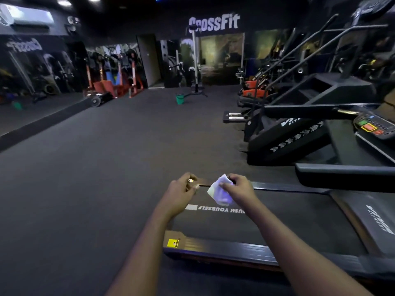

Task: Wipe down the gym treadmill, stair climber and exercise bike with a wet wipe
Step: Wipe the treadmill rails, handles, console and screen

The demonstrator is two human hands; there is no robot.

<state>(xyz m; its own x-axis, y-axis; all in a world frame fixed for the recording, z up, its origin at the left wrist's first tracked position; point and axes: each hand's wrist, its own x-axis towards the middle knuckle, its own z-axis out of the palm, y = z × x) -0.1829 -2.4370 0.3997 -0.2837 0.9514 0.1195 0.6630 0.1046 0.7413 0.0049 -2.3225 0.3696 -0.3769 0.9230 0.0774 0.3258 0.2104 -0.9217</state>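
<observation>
Right hand (pixel 239 184) pinching wet wipe (pixel 220 192) over treadmill (pixel 224 223); left hand (pixel 181 189) curled, hold unclear; wiping looks barely begun; stair climber (pixel 333 86) beyond treadmill, rest pending.

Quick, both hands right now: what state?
Left hand: fingers curled; whether it holds anything cannot be told.
Right hand: pinching the wet wipe.

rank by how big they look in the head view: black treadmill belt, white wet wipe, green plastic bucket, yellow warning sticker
1. black treadmill belt, largest by far
2. white wet wipe
3. green plastic bucket and yellow warning sticker look about alike; the bucket stands much farther from the camera, so no ranking between them
</observation>
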